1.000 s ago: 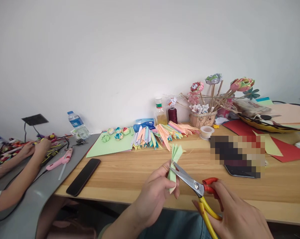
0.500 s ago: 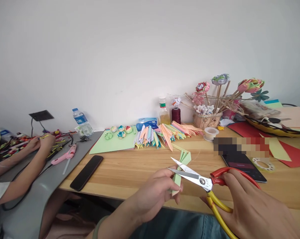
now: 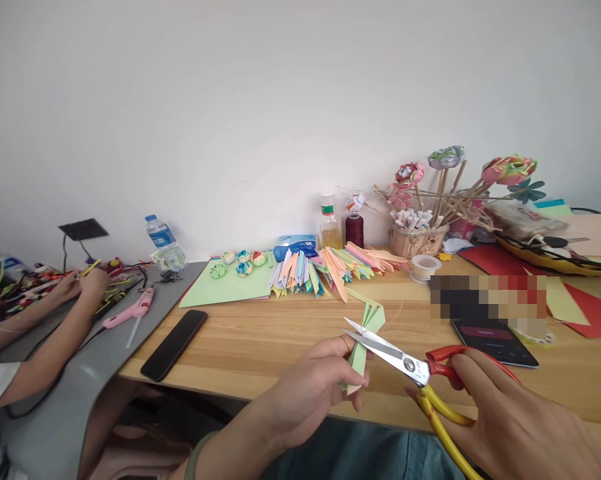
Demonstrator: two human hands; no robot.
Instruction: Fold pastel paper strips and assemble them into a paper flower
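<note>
Wall (image 3: 230, 120): plain and pale, it stands behind both tables.
Wooden table (image 3: 250, 350): it carries the paper things and lies beyond the two hands.
Gray table (image 3: 50, 393): at the left side; here another person's hands (image 3: 91, 288) are among colourful pieces, near a pink glue gun (image 3: 133, 310).
Green sheet (image 3: 220, 291): flat on the wooden table, with small paper flowers (image 3: 243, 269) on it.
Basket (image 3: 418, 243): near the wall, with paper flowers on sticks standing in it.
Right hand (image 3: 505, 413): it is closed around the red and yellow handles of the scissors.
Left hand (image 3: 320, 380): apart from the right one, it pinches the lower part of the folded green paper.
Scissors (image 3: 409, 365): the blades are slightly parted and cross the paper at its middle; whether they touch it, I cannot tell.
Folded green paper (image 3: 374, 319): held upright but tilted, above the table's front part, its upper end spread like a fan.
Thread spool (image 3: 354, 232): dark red, standing left of the basket.
</note>
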